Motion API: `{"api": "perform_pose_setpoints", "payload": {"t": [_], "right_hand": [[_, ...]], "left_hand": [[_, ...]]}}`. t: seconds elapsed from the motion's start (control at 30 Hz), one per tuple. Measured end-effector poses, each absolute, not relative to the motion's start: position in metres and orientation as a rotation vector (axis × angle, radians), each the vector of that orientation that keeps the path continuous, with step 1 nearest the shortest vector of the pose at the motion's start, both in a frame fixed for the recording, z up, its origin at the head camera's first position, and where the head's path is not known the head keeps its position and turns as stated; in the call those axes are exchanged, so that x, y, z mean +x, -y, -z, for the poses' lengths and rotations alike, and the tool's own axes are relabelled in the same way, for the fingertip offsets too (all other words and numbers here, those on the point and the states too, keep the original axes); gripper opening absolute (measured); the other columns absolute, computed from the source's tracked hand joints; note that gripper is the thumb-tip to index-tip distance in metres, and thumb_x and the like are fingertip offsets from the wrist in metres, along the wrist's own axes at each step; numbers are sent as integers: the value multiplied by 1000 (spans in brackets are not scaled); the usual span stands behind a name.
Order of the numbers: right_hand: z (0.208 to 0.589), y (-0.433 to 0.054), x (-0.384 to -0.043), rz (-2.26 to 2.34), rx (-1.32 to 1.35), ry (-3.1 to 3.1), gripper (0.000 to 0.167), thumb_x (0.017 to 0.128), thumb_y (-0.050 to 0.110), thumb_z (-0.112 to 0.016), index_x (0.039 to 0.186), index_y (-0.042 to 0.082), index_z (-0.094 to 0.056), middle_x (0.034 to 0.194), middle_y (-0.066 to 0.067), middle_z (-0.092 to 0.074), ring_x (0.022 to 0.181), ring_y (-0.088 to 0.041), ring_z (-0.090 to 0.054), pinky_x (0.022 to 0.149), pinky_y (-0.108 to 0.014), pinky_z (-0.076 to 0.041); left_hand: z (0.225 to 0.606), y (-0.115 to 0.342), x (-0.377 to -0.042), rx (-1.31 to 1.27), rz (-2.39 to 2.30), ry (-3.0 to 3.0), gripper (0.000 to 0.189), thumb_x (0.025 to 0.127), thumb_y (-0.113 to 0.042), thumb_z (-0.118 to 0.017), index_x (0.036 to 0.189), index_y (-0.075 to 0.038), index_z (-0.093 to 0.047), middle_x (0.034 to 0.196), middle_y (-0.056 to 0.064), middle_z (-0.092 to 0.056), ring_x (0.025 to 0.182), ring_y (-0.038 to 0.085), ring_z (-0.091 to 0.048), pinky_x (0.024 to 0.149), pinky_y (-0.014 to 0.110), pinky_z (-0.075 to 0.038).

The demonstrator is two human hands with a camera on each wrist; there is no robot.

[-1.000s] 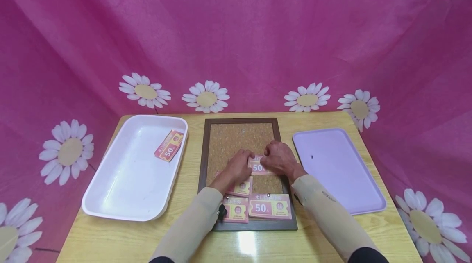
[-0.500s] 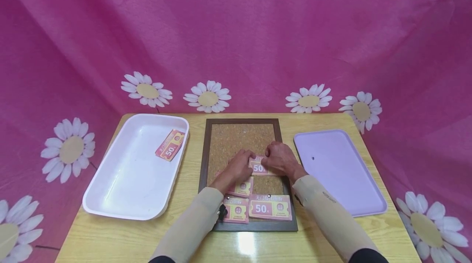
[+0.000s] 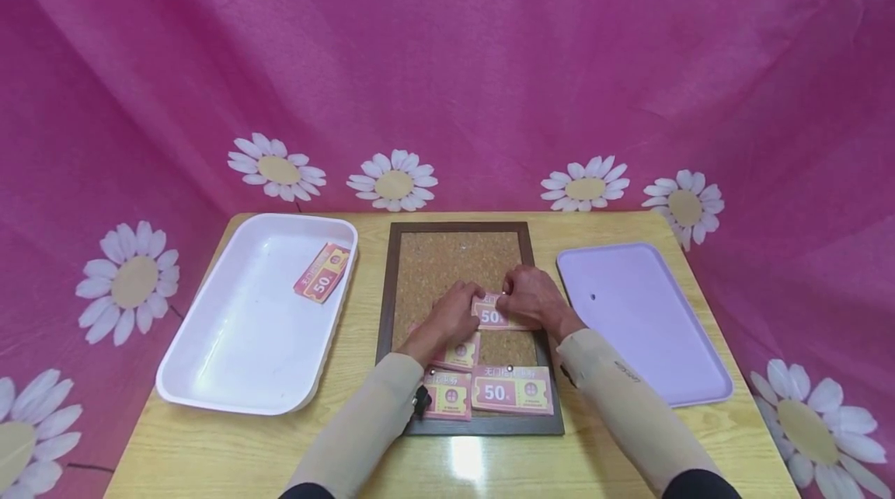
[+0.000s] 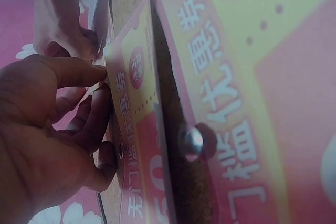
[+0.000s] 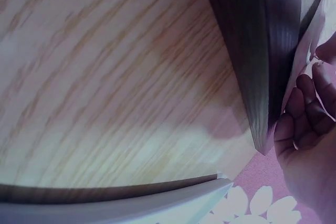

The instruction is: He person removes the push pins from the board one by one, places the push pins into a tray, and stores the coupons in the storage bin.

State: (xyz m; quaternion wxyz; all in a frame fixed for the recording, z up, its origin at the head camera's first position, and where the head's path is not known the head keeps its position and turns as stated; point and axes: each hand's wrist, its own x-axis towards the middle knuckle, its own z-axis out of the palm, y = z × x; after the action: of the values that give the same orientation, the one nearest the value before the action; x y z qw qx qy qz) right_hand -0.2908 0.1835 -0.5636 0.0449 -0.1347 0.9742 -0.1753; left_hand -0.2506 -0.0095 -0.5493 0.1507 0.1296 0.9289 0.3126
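A red-and-yellow coupon marked 50 lies across the right half of the framed corkboard. My left hand holds its left edge with the fingertips. At its top edge, my right hand pinches a small shiny push pin between thumb and forefinger; the pin is mostly hidden by the fingers. In the right wrist view, the fingertips meet at the paper. Below, a lower right coupon and a lower left coupon carry silver pins. Another coupon lies partly under my left wrist.
To the left, a deep white tray contains a few coupons. A shallow purple tray with one small dark object stands to the right. Pink flowered cloth surrounds the wooden table.
Both hands stay at the same coupon with almost no movement. The right fingertips shift slightly at its top edge, and a small bright spot shows between them now. The view drifts slightly.
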Motion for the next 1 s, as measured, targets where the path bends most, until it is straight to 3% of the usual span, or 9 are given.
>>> {"api": "perform_pose_setpoints", "payload": {"t": [0.7,1.0], "right_hand": [[558,-186,-288,550,-412,-3002,14,70,31,-69,73,20,-61,74,3,-57,66,-15,-51,63,-30,-41],[544,-188,-287,489,-428,-3047,14,70,34,-70,75,22,-63,72,5,-58,66,-15,-52,61,-31,-41]], "left_hand": [[544,11,-248,363,-976,-2630,43,84,-9,-64,125,-19,-56,118,0,-52,99,16,-52,92,38,-41],[543,15,-249,355,-1040,-2606,45,84,-7,-64,128,-15,-55,127,3,-52,108,19,-53,95,38,-45]]}}
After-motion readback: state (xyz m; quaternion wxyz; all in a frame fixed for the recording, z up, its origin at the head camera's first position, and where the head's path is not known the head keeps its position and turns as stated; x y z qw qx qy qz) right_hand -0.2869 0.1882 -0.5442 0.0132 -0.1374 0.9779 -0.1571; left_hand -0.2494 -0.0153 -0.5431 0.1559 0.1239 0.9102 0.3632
